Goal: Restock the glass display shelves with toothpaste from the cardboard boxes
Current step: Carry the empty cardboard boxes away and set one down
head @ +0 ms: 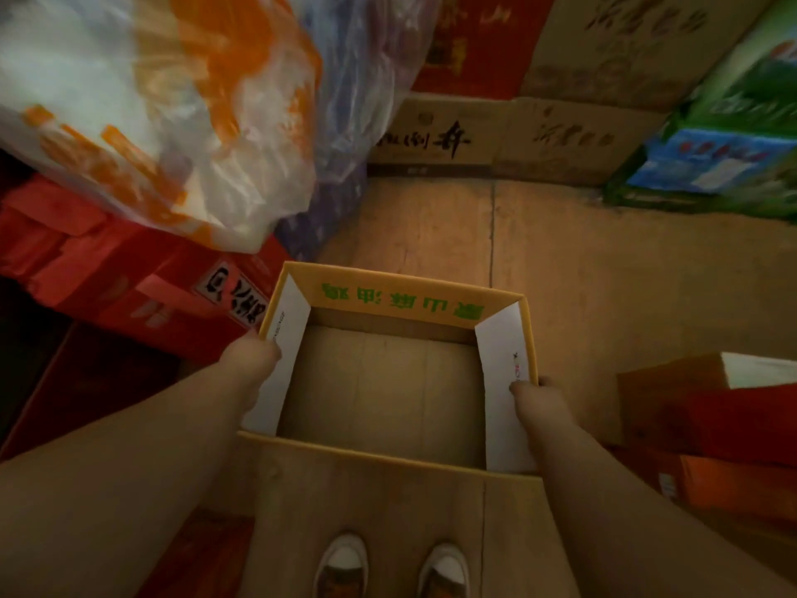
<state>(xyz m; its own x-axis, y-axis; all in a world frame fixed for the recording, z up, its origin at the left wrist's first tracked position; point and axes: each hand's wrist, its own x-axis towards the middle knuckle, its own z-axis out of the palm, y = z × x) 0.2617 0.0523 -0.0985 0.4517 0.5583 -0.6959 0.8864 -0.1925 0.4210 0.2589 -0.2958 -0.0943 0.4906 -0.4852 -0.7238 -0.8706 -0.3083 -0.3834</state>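
Cardboard box [401, 300], open-topped with green lettering on its far flap, held above white shoes [343, 563], left hand [254, 360] gripping its left wall, right hand [537, 403] its right wall.

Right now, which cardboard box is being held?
The open, empty yellow-edged box with green lettering, gripped by left hand and right hand; the other cartons sit untouched.

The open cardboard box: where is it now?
Head view, centre: the open cardboard box is gripped between the left hand and right hand, ahead of the white shoes.
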